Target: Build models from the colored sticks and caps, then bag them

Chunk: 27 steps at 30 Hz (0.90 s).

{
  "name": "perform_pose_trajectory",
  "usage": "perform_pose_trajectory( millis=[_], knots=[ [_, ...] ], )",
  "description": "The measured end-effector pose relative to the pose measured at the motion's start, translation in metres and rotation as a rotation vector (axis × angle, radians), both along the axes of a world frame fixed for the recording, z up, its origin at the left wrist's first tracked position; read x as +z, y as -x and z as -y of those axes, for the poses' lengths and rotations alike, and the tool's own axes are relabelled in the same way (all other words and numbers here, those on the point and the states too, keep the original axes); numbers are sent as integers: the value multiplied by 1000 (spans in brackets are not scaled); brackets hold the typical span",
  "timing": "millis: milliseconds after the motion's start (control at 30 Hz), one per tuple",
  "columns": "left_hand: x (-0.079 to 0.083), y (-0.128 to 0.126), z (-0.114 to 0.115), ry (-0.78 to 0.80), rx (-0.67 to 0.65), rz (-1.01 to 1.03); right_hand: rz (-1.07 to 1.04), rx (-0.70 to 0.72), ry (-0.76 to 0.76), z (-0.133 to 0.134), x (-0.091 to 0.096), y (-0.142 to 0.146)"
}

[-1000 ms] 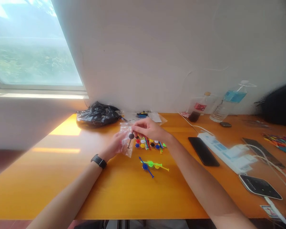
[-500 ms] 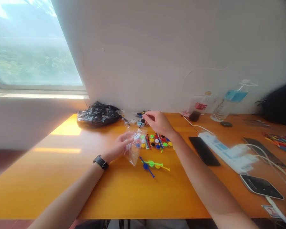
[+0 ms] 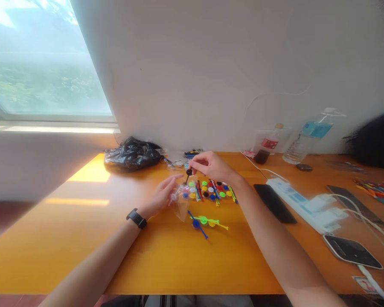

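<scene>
My left hand [image 3: 158, 196], a black watch on its wrist, has its fingers closed on a clear plastic bag [image 3: 181, 209]. Between the fingertips of my right hand [image 3: 213, 165] is a black arrow spinner [image 3: 188, 172] with a round disc, its lower end at the bag's mouth. Whether that end is inside the bag I cannot tell. Nearer to me lie a blue arrow spinner [image 3: 196, 223], a green one [image 3: 204, 220] and a yellow one [image 3: 223, 226], overlapping. Behind them, several coloured discs [image 3: 210, 189] and loose arrow strips [image 3: 198, 191] are laid out in groups.
A black plastic bag [image 3: 131, 154] rests against the wall, with scissors [image 3: 168, 162] beside it. To the right are a black phone [image 3: 274, 204], a white power strip [image 3: 299, 204] with cables, a charging phone [image 3: 352, 251] and two bottles, one large and clear [image 3: 296, 147].
My right hand has lowered the black arrow spinner toward the clear bag's mouth. The bag's upper edge has sunk and folded; my left hand has hardly moved.
</scene>
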<state>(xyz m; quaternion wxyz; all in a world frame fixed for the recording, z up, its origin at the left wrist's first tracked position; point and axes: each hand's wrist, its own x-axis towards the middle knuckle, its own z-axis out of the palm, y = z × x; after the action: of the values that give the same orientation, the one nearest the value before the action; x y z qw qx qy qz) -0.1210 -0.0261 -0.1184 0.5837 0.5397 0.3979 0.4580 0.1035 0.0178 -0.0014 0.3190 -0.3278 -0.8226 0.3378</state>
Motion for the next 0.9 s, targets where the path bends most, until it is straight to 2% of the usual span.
perform_pose_trajectory(
  millis=[67,233,400,500,633,767,900],
  knots=[
    [1,0,0,-12,-1,24,20,25,20,-2,-3,0],
    [3,-1,0,8,-71,89,84,-67,-85,-12,-12,-1],
    [4,-1,-1,31,-121,140,180,66,76,-14,-13,-5],
    [5,-1,-2,45,-148,187,231,60,116,-11,-14,-3],
    [6,1,-3,55,-177,244,140,21,21,-6,-13,5],
    [1,2,-7,10,-153,273,-21,70,-10,1,-6,9],
    [-7,4,-8,-57,-226,265,-111,111,-42,9,1,9]
  ],
)
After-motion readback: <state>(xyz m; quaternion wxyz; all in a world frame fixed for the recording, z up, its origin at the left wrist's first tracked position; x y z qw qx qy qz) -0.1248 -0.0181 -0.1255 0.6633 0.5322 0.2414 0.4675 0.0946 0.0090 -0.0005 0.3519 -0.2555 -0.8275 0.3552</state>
